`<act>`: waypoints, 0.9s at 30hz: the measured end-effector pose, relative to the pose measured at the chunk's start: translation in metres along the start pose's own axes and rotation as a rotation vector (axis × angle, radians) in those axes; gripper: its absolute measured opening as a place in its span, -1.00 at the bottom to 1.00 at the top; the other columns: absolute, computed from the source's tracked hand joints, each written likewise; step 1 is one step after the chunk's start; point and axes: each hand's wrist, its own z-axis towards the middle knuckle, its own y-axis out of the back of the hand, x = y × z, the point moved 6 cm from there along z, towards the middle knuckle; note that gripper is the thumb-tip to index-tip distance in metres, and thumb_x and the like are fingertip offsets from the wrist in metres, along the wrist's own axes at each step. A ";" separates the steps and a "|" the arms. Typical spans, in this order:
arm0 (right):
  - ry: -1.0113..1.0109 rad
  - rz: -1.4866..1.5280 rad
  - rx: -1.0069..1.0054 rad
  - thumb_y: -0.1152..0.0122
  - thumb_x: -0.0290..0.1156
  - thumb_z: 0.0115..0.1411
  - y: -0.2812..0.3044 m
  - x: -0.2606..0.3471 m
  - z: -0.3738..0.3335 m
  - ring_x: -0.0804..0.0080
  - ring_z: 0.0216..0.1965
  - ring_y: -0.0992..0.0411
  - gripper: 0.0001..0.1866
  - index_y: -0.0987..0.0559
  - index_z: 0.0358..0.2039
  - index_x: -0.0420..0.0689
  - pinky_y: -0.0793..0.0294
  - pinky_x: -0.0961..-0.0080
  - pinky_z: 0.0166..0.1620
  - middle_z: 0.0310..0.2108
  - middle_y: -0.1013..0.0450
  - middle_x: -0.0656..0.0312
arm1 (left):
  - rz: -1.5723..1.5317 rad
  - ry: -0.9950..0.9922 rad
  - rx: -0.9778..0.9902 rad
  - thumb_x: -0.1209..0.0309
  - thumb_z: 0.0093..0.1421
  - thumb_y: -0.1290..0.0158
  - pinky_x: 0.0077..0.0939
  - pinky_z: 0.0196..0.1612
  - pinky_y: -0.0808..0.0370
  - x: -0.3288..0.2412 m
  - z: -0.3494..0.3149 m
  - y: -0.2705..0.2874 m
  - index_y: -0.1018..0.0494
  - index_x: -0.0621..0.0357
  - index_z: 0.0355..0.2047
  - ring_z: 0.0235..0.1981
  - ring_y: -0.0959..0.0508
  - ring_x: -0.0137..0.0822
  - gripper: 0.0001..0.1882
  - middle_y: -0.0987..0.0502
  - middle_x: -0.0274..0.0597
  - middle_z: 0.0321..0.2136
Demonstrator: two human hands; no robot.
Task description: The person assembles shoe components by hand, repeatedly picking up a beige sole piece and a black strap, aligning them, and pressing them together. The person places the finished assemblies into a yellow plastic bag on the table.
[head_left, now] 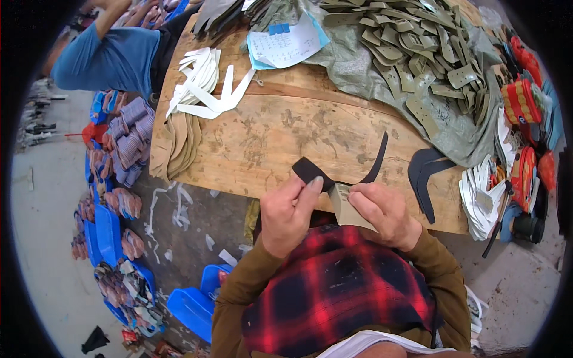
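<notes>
Just beyond the table's near edge, both my hands work on one small assembly. My left hand (285,213) pinches a black curved strip (309,170) between thumb and fingertips. Closed around a khaki, stiff-looking piece (344,207) is my right hand (385,210), its thumb and fingers near the piece's upper edge. The strip meets the khaki piece between my hands, and its thin free end curves up to the right. Whether the two are joined I cannot tell. To the right of my hands lie dark V-shaped pieces (427,179), overlapping on the wooden table (268,134).
Olive cut pieces (412,48) are heaped on a grey-green plastic sheet (358,77). White V-shaped pieces (206,83) and tan pieces (179,146) lie at left; more white pieces (480,197) sit right. Papers (286,45) lie behind. Blue bins (191,307) and a blue-shirted person (113,56) are left.
</notes>
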 end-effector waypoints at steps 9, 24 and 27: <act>-0.081 -0.093 -0.053 -0.17 -0.61 -0.08 -0.009 0.000 -0.011 0.28 -0.52 -0.41 -0.69 -0.45 -0.24 -0.30 -0.42 0.43 -0.49 -0.43 -0.36 0.10 | 0.120 -0.368 0.065 0.69 0.14 -0.06 -0.37 -0.18 -0.61 -0.019 -0.017 -0.011 -0.48 0.41 -0.14 -0.22 -0.65 -0.07 -0.75 -0.60 0.06 -0.22; -0.167 -0.153 -0.077 -0.17 -0.49 -0.07 -0.017 0.001 -0.009 0.37 -0.51 -0.38 -0.72 -0.44 -0.28 -0.24 -0.39 0.45 -0.48 -0.46 -0.30 0.20 | 0.186 -0.458 0.050 0.76 0.12 0.03 -0.32 -0.10 -0.59 -0.018 -0.021 -0.014 -0.43 0.46 -0.12 -0.17 -0.65 -0.03 -0.72 -0.58 0.19 -0.18; -0.162 -0.171 -0.021 -0.14 -0.46 -0.06 -0.019 -0.001 -0.005 0.38 -0.49 -0.39 -0.75 -0.44 -0.31 -0.21 -0.40 0.48 -0.46 -0.47 -0.29 0.22 | 0.098 -0.298 0.012 0.73 0.15 0.04 -0.36 -0.11 -0.58 -0.007 -0.025 -0.009 -0.43 0.46 -0.13 -0.19 -0.66 -0.07 -0.75 -0.60 0.16 -0.20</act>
